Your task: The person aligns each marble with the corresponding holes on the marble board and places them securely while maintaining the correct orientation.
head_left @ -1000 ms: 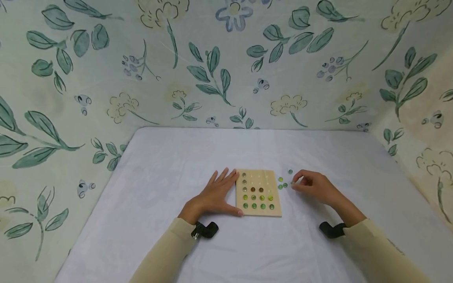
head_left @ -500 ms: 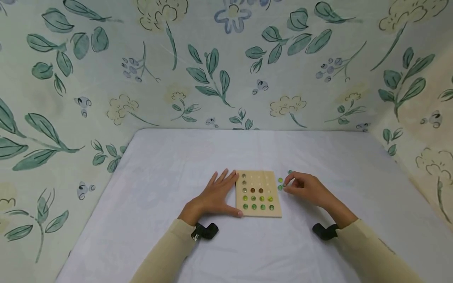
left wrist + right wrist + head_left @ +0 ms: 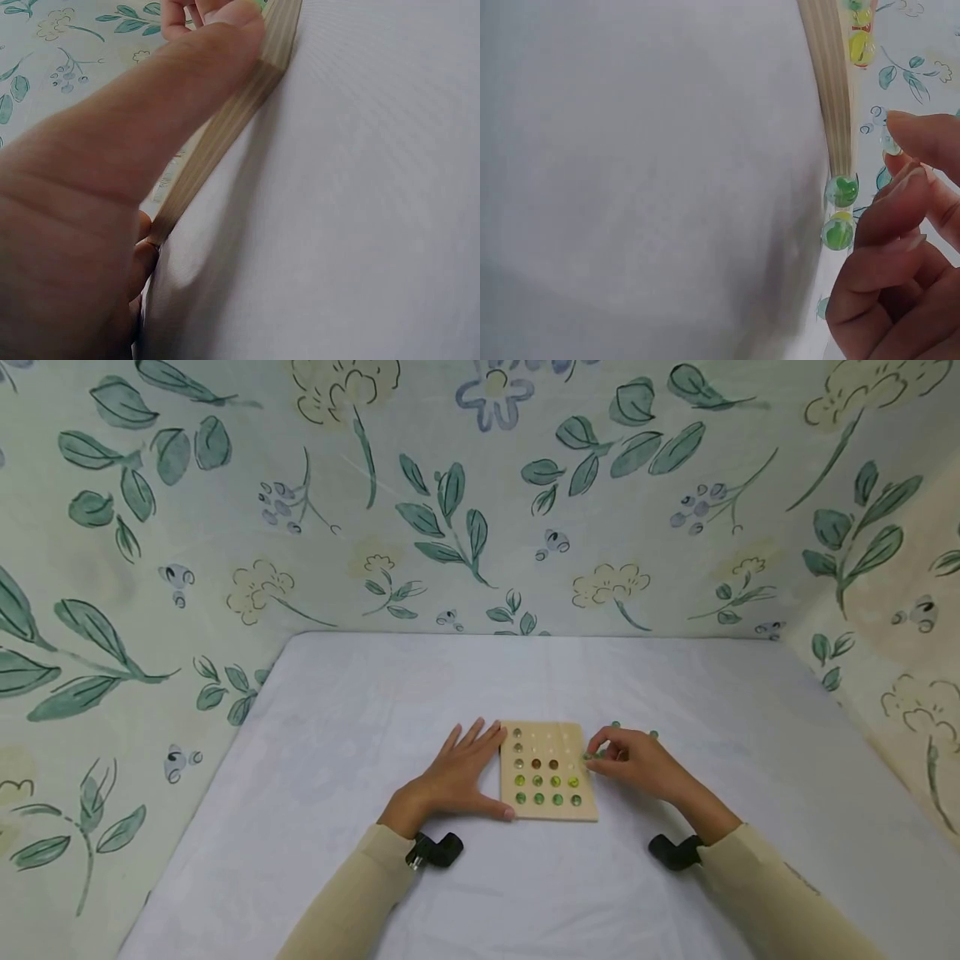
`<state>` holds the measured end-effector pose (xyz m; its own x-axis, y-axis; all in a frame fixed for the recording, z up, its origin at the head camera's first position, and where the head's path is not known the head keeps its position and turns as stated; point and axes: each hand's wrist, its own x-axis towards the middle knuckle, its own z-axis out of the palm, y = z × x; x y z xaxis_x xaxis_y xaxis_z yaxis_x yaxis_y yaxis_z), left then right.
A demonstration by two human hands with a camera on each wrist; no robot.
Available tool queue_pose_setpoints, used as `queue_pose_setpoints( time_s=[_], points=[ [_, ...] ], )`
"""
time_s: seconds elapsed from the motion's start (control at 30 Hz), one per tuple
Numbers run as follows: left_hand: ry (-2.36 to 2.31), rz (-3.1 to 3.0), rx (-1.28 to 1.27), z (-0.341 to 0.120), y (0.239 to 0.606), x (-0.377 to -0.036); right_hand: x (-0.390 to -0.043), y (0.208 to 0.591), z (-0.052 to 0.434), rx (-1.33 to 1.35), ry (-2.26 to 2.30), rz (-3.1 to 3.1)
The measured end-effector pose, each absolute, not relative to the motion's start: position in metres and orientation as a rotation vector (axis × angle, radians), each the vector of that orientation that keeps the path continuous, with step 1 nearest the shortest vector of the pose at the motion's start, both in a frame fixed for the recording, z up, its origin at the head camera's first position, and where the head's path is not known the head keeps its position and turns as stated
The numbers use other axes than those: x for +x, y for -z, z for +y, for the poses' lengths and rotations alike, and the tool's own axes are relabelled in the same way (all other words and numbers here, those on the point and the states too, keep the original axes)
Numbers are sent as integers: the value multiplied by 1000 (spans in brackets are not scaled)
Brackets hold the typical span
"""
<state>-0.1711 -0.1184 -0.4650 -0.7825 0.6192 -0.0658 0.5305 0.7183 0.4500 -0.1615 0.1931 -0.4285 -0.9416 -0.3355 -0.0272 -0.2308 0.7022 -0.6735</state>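
A square wooden board (image 3: 585, 811) lies flat, with glass marbles in several of its hollows. Clear ones line its left column, two brown marbles (image 3: 544, 764) sit mid-board, and yellow-green and green marbles (image 3: 547, 798) fill the two nearest rows. My left hand (image 3: 453, 777) has its fingers spread against the board's left edge, thumb at the near corner. At the right edge, my right hand (image 3: 633, 762) pinches a pale marble (image 3: 890, 141) between thumb and fingertip, above the tabletop. Below it in the right wrist view are loose green marbles (image 3: 838, 234).
Loose marbles lie behind my right hand, one green marble (image 3: 616, 724) and another marble (image 3: 654, 735) farther right. White cloth (image 3: 525, 893) covers the table. A floral-printed backdrop (image 3: 480, 527) rises at its far edge and sides.
My right hand has moved left, over the loose marbles, to the board's right edge. A marble to its right has come into view. My left hand and the board have stayed put.
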Motion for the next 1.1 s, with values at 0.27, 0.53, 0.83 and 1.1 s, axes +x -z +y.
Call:
queue_pose_setpoints(
  time_s=[0.27,0.53,0.83,1.1],
  points=[
    [-612,2709,929,-119,465,-173,-163,428,185,-486,1073,2722],
    [-606,2711,930,-119,465,-174,-165,430,178,-452,1055,2691],
    [-625,2703,930,-119,463,-172,-165,432,174,-427,1031,2687],
    [-615,2708,924,-119,463,-172,-165,431,175,-442,1028,2679]
  ],
)
